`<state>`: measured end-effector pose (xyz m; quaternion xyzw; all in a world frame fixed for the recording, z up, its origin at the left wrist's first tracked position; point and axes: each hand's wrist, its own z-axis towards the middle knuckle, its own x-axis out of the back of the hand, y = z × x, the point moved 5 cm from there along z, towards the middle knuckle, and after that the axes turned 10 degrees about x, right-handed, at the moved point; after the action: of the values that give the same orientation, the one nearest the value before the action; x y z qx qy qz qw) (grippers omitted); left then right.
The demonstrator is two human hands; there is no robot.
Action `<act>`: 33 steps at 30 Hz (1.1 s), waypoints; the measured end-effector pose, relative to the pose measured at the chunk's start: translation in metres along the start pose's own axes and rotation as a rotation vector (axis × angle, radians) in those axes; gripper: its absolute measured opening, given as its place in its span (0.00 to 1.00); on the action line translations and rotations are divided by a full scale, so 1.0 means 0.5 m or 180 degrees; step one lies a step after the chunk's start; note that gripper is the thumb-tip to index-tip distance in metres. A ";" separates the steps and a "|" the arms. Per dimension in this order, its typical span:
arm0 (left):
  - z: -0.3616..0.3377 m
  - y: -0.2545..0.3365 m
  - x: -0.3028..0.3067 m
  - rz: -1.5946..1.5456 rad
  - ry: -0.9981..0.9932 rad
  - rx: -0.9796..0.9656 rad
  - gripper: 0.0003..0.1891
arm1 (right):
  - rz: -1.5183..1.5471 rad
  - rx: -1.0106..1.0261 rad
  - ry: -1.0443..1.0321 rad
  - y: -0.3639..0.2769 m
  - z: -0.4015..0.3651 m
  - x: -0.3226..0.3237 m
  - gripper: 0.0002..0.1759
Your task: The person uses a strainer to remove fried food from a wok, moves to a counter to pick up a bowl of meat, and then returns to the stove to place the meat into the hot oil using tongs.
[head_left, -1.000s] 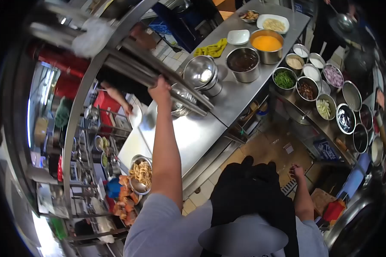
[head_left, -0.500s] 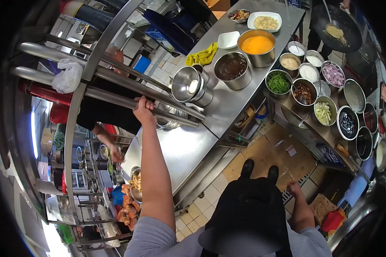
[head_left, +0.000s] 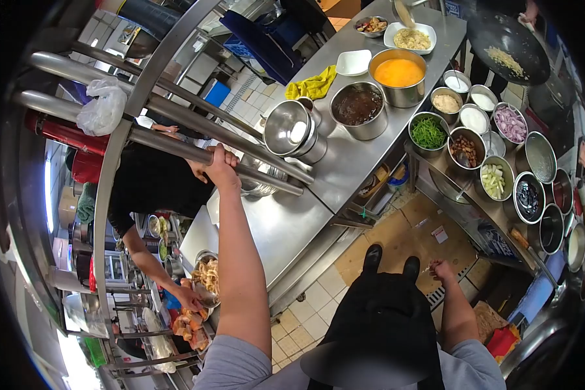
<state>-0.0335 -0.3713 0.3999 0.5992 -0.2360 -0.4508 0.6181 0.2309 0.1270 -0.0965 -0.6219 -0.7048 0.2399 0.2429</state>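
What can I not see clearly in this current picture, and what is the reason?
Head view: metal bowls under the rails, partly hidden by these rails.
Head view: whether the right hand holds anything; too small to tell.
Head view: co-worker beside the wok, mostly cut off by the top edge.

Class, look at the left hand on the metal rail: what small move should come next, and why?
Probably loosening the left hand from the rail: its fingers are curled over the metal, so it would likely need freeing before handling anything, such as the stacked bowls nearby.
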 end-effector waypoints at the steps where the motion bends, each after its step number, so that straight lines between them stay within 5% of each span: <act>1: 0.000 0.001 0.001 0.0000 0.0011 -0.0006 0.08 | -0.0023 -0.0036 -0.0002 0.017 0.000 -0.003 0.07; 10: 0.005 0.002 0.003 -0.0051 0.0009 -0.0089 0.10 | -0.0160 -0.0317 -0.0399 0.104 -0.039 0.004 0.03; 25: 0.046 -0.034 0.043 -0.0243 -0.0099 0.0152 0.08 | -0.0442 0.0053 -0.0215 0.004 0.020 0.018 0.04; 33: 0.015 -0.012 0.019 -0.0099 0.0077 -0.0032 0.04 | -0.0602 -0.0083 -0.0197 0.076 0.027 0.018 0.05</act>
<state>-0.0368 -0.3826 0.3934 0.6051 -0.2169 -0.4543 0.6168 0.2501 0.1395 -0.1305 -0.5480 -0.7706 0.2258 0.2343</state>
